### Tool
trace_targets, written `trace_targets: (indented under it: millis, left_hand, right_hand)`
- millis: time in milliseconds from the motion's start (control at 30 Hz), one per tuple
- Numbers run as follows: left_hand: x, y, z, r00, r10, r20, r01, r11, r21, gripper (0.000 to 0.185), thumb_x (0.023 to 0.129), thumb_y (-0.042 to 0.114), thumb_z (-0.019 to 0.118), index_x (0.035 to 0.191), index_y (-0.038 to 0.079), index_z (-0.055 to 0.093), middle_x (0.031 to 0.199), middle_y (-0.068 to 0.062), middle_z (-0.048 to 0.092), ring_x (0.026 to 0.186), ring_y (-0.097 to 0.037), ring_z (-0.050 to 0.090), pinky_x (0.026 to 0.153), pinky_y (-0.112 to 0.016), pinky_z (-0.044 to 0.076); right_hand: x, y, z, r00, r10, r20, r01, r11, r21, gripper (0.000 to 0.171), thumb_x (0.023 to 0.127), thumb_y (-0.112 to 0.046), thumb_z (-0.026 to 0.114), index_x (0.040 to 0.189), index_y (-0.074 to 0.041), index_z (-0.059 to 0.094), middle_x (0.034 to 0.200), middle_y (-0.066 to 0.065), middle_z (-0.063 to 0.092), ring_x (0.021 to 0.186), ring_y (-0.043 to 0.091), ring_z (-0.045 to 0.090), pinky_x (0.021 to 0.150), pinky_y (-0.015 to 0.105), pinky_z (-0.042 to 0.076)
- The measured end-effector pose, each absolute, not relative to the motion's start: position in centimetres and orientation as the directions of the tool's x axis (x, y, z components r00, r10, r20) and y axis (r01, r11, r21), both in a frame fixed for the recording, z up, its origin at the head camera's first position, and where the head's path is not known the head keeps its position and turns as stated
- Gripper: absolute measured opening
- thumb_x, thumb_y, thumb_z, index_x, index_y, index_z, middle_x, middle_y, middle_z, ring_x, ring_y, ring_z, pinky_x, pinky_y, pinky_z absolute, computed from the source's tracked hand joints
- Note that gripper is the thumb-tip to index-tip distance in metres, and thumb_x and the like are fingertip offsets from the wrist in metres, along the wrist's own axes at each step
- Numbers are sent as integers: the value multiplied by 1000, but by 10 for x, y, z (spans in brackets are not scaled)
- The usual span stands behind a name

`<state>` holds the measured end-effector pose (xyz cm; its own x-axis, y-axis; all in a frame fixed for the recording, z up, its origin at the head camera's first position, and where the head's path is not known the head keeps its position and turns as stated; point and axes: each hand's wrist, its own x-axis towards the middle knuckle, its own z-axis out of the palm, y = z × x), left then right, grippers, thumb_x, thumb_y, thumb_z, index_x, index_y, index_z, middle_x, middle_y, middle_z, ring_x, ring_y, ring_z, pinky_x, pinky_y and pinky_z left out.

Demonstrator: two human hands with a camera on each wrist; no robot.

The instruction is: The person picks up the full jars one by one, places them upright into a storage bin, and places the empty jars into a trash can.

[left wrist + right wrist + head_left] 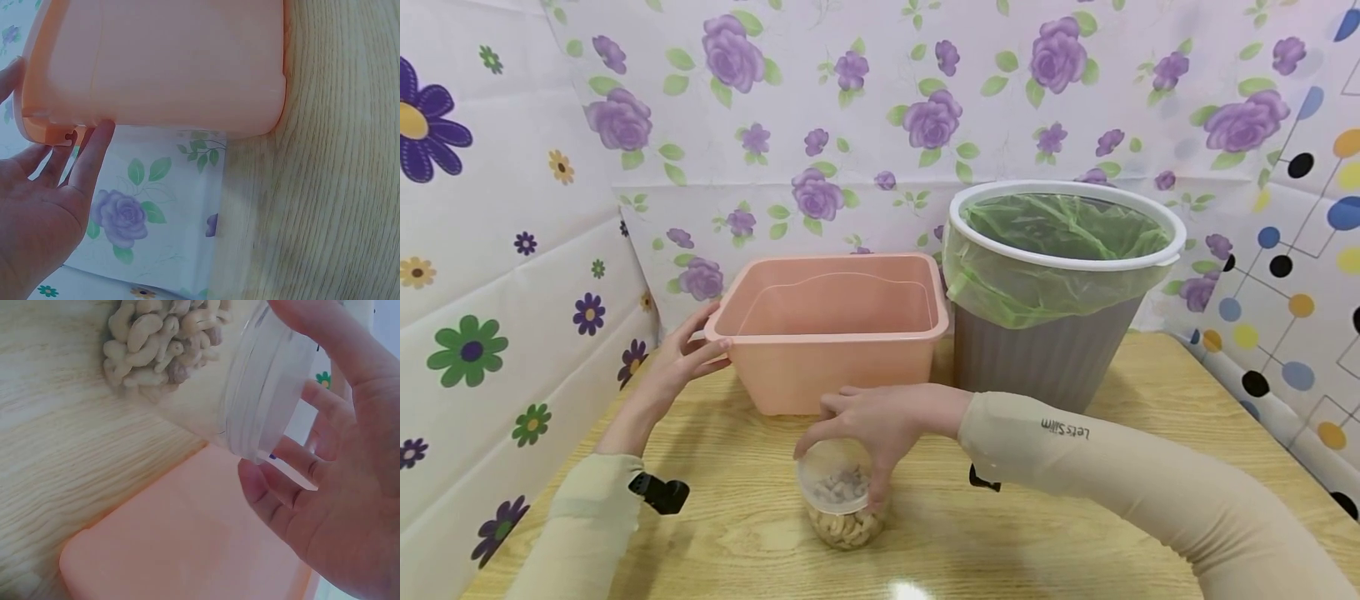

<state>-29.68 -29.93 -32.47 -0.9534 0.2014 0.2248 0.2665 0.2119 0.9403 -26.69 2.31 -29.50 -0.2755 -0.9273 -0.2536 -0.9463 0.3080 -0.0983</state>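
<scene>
A clear plastic jar point(842, 500) of cashew nuts stands on the wooden table point(1075, 508) near the front. My right hand point(880, 442) reaches over it from the right, thumb and fingers curled round its lidded top. In the right wrist view the jar point(187, 356) lies between thumb and fingers point(262, 487). Behind it stands an empty pink plastic tub point(831, 333). My left hand point(688, 354) touches the tub's left rim with straight fingers. In the left wrist view those fingers point(90, 156) lie under the rim of the tub point(175, 62).
A grey ribbed waste bin point(1045, 358) lined with a green bag stands right of the tub, close against it. Flowered sheets wall in the table at the back and left, and a dotted one on the right. Bare tabletop lies at the front right.
</scene>
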Motion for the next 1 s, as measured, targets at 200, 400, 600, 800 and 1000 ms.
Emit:
trace_targets:
  millis: [200,400,600,800,1000]
  left_hand:
    - [-297,-299,-324,-952,210,223,269,221,937,72,102,15,53,161,16,12,161,-25,13,107,4,59,88,-20,56]
    - [-296,-299,-324,-950,209,231,275,217,937,72,101,16,53,161,15,12,161,-26,12,107,5,58,89,-21,56]
    - [-297,-299,-326,-953,204,224,268,221,938,72,102,17,54,161,16,13,160,-26,13,108,5,59,90,-22,56]
    - [-297,-299,-325,-957,199,213,254,212,944,73,101,17,54,161,18,12,162,-24,12,107,5,59,89,-21,56]
    - [-296,-299,-323,-958,198,208,247,201,948,73,101,15,53,161,17,11,163,-24,9,106,4,59,89,-22,57]
  right_hand:
    - [-264,24,-292,-281,-908,-312,-941,324,-95,100,60,-46,93,144,-43,38,122,-3,41,111,14,38,91,29,45]
    - [-262,27,-285,-257,-889,-378,-956,290,-34,98,63,-35,93,143,-45,37,141,-3,39,120,14,36,96,30,44]
    - [-254,29,-268,-253,-849,-464,-960,278,15,99,65,-19,91,143,-47,36,144,-5,37,116,16,36,85,27,46]
    - [-248,32,-244,-266,-808,-525,-958,281,53,99,67,-13,88,142,-49,36,146,-8,36,116,19,39,83,31,48]
    - [-247,37,-217,-275,-809,-520,-956,289,57,103,65,-7,87,144,-49,36,153,-8,34,122,21,42,88,35,50]
